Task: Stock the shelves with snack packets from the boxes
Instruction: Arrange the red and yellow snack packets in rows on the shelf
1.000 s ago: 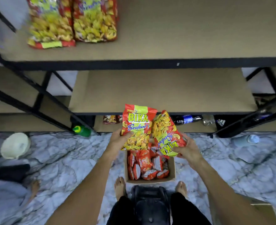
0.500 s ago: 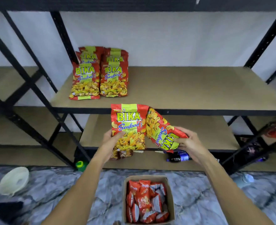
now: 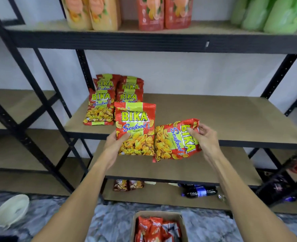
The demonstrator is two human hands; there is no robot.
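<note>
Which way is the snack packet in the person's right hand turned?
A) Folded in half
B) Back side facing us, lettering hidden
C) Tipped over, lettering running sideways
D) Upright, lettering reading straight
C: the right-hand packet, gripped by the right hand, is tipped over with its BIKA Seafood lettering running sideways, while the left-hand packet in the left hand is upright.

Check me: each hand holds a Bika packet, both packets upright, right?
Not quite. In the head view the left hand holds the left packet upright, but the right packet in the right hand is turned sideways.
</note>
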